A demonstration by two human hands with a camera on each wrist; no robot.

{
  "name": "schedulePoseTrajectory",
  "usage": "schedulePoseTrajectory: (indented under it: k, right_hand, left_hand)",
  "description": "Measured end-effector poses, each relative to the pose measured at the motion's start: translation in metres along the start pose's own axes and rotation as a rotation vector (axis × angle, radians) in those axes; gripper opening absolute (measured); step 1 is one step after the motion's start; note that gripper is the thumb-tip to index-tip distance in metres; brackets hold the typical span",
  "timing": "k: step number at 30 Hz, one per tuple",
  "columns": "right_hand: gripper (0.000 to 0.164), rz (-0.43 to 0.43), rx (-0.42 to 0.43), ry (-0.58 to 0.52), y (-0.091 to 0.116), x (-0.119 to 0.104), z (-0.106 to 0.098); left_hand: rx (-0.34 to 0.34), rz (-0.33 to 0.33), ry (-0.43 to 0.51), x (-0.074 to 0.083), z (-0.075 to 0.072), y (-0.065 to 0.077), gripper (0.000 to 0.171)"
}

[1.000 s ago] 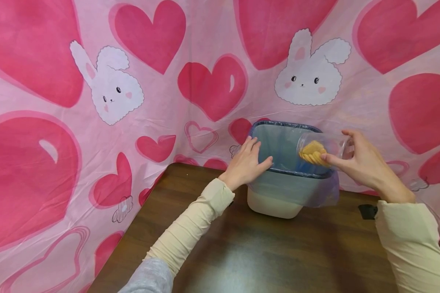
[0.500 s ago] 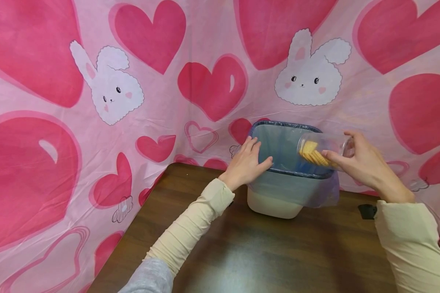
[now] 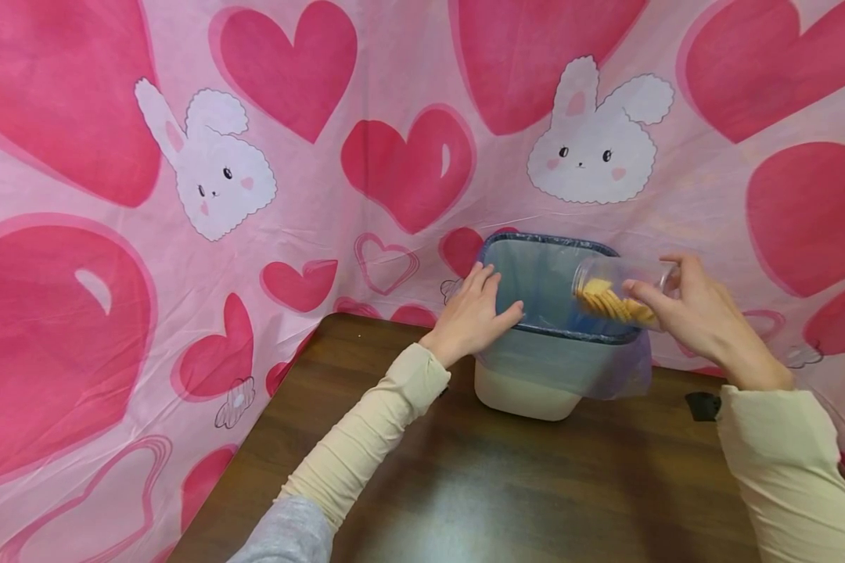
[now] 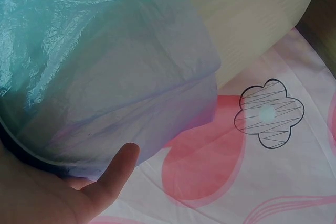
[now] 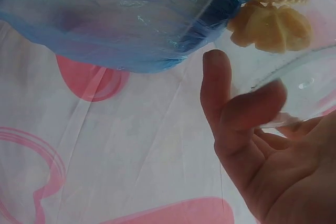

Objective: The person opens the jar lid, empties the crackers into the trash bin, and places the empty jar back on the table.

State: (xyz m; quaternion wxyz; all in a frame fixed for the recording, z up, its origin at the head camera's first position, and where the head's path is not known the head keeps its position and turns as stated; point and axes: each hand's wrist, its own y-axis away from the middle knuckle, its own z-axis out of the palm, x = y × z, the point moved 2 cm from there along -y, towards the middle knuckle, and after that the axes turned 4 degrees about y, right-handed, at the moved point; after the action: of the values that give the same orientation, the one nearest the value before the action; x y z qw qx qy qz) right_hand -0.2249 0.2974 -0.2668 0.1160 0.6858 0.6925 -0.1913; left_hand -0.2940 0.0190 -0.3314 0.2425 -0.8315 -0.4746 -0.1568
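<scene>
My right hand (image 3: 707,320) holds a clear plastic cup (image 3: 634,274) on its side, one end over the right part of a lined bin. Inside the cup lie yellow, ridge-edged chips (image 3: 609,301), gathered along its lower side; the right wrist view shows the chips (image 5: 270,27) close up, beside the liner's edge. The bin (image 3: 524,391) is pale with a bluish liner bag (image 3: 528,270) folded over its rim. My left hand (image 3: 468,313) rests at the bin's left front corner, fingers extended along the rim. In the left wrist view a finger (image 4: 118,169) lies beside the liner's overhang.
The bin stands on a dark brown wooden table (image 3: 507,485), near its back edge. A pink curtain (image 3: 394,78) with hearts and rabbits hangs close behind and at the left. A small black object (image 3: 704,406) lies by the right sleeve.
The yellow chips have shifted inside the cup, spreading toward the right hand. That hand and the cup have moved only slightly. The left hand and the bin have stayed in place.
</scene>
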Motion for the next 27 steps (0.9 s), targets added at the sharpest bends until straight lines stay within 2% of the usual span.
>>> schedulePoseTrajectory:
  k: [13,22,27]
  right_hand:
    - [0.088,0.061,-0.032,0.027,0.001,-0.005,-0.004]
    - [0.103,0.021,-0.043,0.004,-0.002,-0.012,0.0]
    - [0.103,0.008,-0.034,0.003,-0.002,-0.013,0.0]
  left_hand:
    - [-0.008,-0.006,-0.001,0.0,-0.001,0.001,0.074]
    - [0.001,-0.001,-0.002,0.0,-0.001,0.0,0.073]
    - [-0.001,-0.001,-0.001,0.0,-0.001,0.001,0.074]
